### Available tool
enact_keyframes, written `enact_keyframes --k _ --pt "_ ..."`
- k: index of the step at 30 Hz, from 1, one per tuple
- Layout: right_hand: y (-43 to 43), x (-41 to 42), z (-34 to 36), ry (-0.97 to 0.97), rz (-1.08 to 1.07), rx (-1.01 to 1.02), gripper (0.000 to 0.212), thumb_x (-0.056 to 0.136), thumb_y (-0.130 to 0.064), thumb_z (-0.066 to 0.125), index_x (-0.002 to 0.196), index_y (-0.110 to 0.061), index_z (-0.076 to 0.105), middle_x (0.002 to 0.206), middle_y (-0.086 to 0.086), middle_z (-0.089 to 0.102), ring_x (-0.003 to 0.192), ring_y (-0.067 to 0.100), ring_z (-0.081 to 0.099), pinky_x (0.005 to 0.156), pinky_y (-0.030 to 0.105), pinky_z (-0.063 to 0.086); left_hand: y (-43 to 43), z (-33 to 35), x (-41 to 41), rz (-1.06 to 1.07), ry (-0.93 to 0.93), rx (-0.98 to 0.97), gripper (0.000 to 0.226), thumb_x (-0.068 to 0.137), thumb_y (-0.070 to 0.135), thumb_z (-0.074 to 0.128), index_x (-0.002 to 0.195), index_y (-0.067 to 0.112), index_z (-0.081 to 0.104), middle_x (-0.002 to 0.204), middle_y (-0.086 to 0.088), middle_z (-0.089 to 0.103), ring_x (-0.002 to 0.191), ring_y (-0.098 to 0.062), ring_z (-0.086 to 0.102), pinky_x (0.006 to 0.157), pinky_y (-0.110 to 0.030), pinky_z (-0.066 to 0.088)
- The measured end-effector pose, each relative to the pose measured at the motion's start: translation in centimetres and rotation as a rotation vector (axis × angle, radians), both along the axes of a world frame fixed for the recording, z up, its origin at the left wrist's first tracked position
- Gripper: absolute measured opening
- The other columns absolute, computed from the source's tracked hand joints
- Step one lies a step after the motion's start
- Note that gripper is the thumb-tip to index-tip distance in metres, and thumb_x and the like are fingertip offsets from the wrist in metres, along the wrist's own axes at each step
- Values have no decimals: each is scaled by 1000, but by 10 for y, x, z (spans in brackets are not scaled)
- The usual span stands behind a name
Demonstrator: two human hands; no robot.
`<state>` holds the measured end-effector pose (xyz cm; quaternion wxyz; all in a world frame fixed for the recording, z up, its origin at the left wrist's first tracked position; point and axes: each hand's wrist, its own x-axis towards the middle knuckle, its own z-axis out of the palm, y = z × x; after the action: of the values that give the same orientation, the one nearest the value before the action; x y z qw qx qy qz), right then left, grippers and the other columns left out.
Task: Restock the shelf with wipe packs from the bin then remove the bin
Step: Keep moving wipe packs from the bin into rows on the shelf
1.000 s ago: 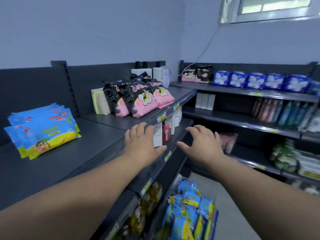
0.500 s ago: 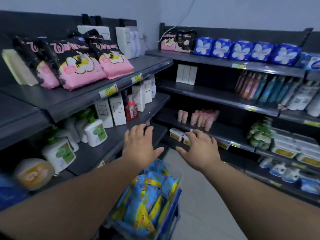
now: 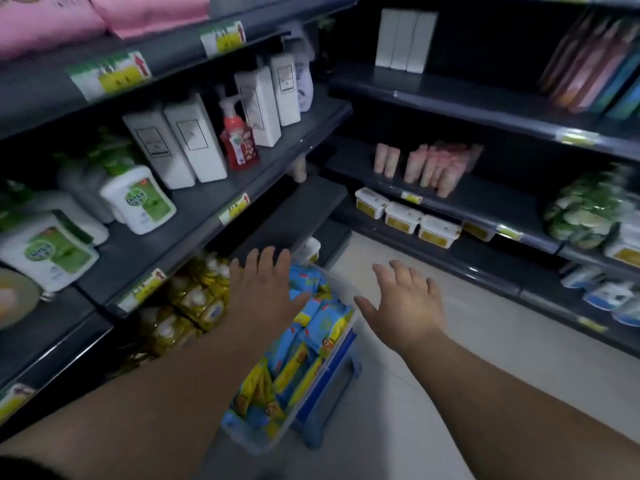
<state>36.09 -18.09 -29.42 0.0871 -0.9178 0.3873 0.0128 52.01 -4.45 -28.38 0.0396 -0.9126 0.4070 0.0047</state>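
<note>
Blue-and-yellow soft plastic wipe packs [image 3: 294,362] are standing on edge in a clear plastic bin [image 3: 249,441], which is sitting on a blue plastic stool [image 3: 329,407] on the pale tiled floor [image 3: 485,358], just beside the dark grey metal shelf [image 3: 294,209] (its board edges are jutting close on the left). The left hand [image 3: 263,289] is hovering over the packs and the right hand [image 3: 405,303] just right of the bin, both with fingers spread and gripping nothing. Slick packs are likely going to slip from a shallow pinch, and a one-sided tug is risking tipping the perched bin off the stool.
</note>
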Motion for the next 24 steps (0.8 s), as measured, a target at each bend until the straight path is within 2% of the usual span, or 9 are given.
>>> enact_keyframes --k 7,12,15,17,19,21,24 --pt "14 6 -95 107 6 133 67 91 -66 34 148 -32 25 157 -1 21 143 21 20 117 45 15 20 -94 16 0 126 89 79 88 69 34 151 25 14 158 -6 11 146 -27 7 117 -50 10" --pt "36 17 -154 171 26 211 67 89 -66 38 147 -34 27 156 -4 23 143 18 22 117 43 18 49 -157 28 24 204 252 79 90 70 27 152 26 5 160 -5 2 147 -26 4 118 -50 7" --pt "44 31 -178 175 48 255 66 90 -66 38 146 -34 27 156 -3 23 142 19 23 117 42 18 56 -178 36 22 286 273 77 91 68 30 152 27 7 160 -3 0 148 -25 0 119 -49 6" --pt "47 42 -190 143 54 271 63 90 -65 41 145 -35 30 155 -3 25 141 20 26 116 42 19 54 -188 39 -2 321 258 72 92 65 34 151 29 15 160 -2 4 147 -23 2 118 -48 4" --pt "49 50 -198 120 52 280 64 90 -64 43 144 -33 33 154 -3 28 140 21 29 115 42 22 47 -198 38 -65 333 239 63 92 62 38 146 29 33 155 -1 19 145 -22 11 118 -48 1" --pt "47 55 -204 108 41 280 64 90 -63 43 145 -32 32 153 -4 29 139 20 30 115 41 23 39 -208 31 -120 341 229 55 91 61 42 132 27 51 139 1 38 138 -20 25 119 -48 0" --pt "45 52 -209 81 25 271 61 91 -61 44 144 -32 36 151 -5 33 138 17 33 114 37 25 29 -221 20 -144 335 278 45 93 57 44 116 22 60 123 -1 46 128 -22 35 119 -48 0"
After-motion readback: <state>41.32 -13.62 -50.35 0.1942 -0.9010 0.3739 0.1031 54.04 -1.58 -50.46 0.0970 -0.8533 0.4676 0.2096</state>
